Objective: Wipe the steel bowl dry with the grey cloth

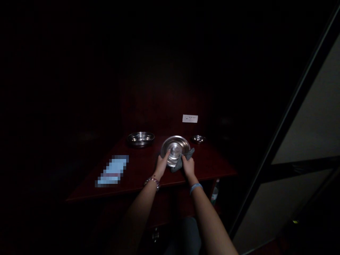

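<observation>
A round, shiny metal bowl (175, 143) is held tilted over the dark red tabletop (143, 166), its inside facing me. On its left rim is my left hand (161, 164), closed, the thumb laid over the inner side. My right hand (188, 165) is closed on a grey cloth (177, 165) and presses it against the bowl's lower right rim. Part of the cloth sticks out above that hand. The fingers behind the bowl are hidden.
Stacked metal bowls (140, 139) stand at the back left, and a small metal bowl (198, 139) at the back right. A blurred-out pale blue object (113, 171) lies at left. A wall socket (190, 118) is behind; a bottle (214, 194) stands below the tabletop.
</observation>
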Demonstrator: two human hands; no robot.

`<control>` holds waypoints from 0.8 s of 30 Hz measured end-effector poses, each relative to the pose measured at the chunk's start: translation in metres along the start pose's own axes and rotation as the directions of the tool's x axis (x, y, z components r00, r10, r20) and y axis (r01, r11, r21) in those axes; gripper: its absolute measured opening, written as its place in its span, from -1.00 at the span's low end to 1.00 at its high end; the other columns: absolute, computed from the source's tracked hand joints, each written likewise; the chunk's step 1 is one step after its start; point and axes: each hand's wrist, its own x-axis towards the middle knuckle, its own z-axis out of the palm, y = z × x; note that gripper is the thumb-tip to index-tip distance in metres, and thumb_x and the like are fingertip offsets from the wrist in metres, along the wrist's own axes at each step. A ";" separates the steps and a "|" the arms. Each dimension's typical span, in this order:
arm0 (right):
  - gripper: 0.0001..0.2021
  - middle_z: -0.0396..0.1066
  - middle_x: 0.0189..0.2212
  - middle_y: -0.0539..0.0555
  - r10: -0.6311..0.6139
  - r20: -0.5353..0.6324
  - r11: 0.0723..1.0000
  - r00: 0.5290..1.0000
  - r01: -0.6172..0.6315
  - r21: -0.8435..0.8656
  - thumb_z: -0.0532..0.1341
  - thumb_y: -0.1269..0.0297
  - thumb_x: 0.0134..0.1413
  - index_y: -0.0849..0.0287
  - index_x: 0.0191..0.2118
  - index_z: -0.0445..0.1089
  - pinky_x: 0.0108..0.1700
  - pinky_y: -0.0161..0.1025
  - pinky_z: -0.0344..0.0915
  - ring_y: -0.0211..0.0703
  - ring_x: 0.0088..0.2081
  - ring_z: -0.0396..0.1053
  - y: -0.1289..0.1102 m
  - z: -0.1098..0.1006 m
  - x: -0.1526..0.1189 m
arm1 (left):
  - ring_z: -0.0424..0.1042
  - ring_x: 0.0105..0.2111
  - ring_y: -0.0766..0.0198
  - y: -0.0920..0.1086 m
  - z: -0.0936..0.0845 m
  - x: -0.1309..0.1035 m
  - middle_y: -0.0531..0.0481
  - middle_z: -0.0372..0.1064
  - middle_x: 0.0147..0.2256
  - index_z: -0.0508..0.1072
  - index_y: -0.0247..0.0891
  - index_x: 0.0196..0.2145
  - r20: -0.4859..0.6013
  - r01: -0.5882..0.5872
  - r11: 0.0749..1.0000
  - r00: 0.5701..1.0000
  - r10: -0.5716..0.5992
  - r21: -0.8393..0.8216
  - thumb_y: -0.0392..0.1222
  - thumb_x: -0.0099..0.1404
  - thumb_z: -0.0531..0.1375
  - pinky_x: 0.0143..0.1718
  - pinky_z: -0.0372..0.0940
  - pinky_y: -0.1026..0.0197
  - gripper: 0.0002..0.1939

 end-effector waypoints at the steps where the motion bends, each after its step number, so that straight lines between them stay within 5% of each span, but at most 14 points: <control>1: -0.67 0.62 -0.23 0.28 -0.004 -0.001 1.000 1.000 0.004 0.005 0.18 0.10 0.09 0.28 -0.28 0.54 -0.14 -0.23 0.40 0.05 -0.17 0.58 0.000 0.000 0.000 | 0.50 0.07 0.02 0.001 0.001 0.000 -0.26 0.53 0.04 0.53 -0.41 -0.01 -0.002 0.001 1.000 1.000 -0.001 -0.001 -0.13 0.27 0.30 0.20 0.30 0.03 -0.61; 24: -0.68 0.63 -0.24 0.25 -0.002 -0.002 0.999 1.000 0.002 0.037 0.20 0.12 0.08 0.27 -0.25 0.56 -0.15 -0.23 0.42 0.03 -0.17 0.58 -0.003 0.000 -0.003 | 0.52 0.05 0.05 -0.004 -0.002 0.003 -0.29 0.53 0.04 0.53 -0.39 -0.03 -0.019 -0.001 1.000 1.000 0.002 0.023 -0.23 0.27 0.29 0.22 0.29 0.00 -0.67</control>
